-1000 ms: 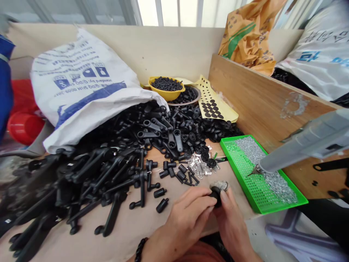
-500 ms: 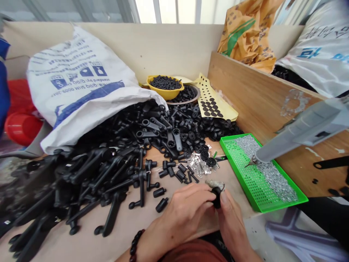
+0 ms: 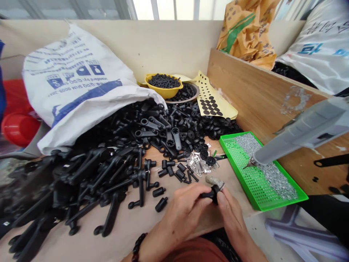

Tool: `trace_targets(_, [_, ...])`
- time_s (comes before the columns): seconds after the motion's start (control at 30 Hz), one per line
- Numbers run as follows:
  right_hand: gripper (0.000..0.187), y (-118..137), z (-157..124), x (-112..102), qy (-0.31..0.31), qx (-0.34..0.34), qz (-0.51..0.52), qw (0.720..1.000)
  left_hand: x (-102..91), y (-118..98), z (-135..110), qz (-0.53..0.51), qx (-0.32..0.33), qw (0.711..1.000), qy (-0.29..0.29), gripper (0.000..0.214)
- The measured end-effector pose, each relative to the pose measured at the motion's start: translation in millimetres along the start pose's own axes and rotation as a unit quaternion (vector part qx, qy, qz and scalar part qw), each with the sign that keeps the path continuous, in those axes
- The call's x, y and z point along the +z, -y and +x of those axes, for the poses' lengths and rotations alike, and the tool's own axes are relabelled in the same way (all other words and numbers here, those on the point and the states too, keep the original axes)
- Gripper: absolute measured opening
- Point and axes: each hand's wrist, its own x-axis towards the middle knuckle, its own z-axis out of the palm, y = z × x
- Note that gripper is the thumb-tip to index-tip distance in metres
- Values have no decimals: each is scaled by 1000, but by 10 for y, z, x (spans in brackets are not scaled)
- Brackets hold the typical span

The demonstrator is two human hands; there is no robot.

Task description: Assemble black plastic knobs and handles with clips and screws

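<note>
Near the table's front edge, both hands are closed on one small black plastic part (image 3: 209,195) with a rounded end. My left hand (image 3: 187,205) pinches its left side between thumb and fingers. My right hand (image 3: 230,211) grips the right end, and its fingers hide part of the piece. Just behind lies a rough greyish lump (image 3: 214,181), close to or touching the part; I cannot tell which. Beyond the hands are small metal clips (image 3: 199,163), black screws (image 3: 188,175) and short black cylinders (image 3: 161,204).
Finished-looking black arms (image 3: 105,174) are heaped at left, beside a white sack (image 3: 79,80). A yellow bowl (image 3: 164,91) of black pieces stands behind. At right are a green tray (image 3: 237,171) of small metal parts, a grey power screwdriver (image 3: 297,127) above it, and a wooden partition (image 3: 245,83).
The black part has turned in my hands, so more of its length now shows to the left. My left fingers have shifted slightly left along it.
</note>
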Motion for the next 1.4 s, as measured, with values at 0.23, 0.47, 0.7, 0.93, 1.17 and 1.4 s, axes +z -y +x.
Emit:
trace_targets(0.23, [33, 248, 39, 23, 53, 36, -18, 998, 23, 2, 28, -242, -155, 958, -15, 12])
trace_targets(0.47, [23, 229, 22, 75, -41, -67, -133, 988, 56, 38, -10, -253, -222, 941, -29, 24])
trace_targets(0.7, [34, 326, 54, 60, 22, -118, -156, 980, 76, 82, -36, -240, -217, 946, -17, 24])
trace_targets(0.93, [42, 287, 52, 32, 64, -54, -121, 989, 22, 62, -40, -91, -70, 993, 26, 14])
trace_targets(1.17, [45, 225, 53, 49, 72, 1, -46, 996, -5, 71, -27, -53, 7, 998, 25, 14])
trace_targets(1.4, [42, 157, 58, 194, 66, 124, 181, 973, 65, 82, -73, 62, 140, 988, 9, 23])
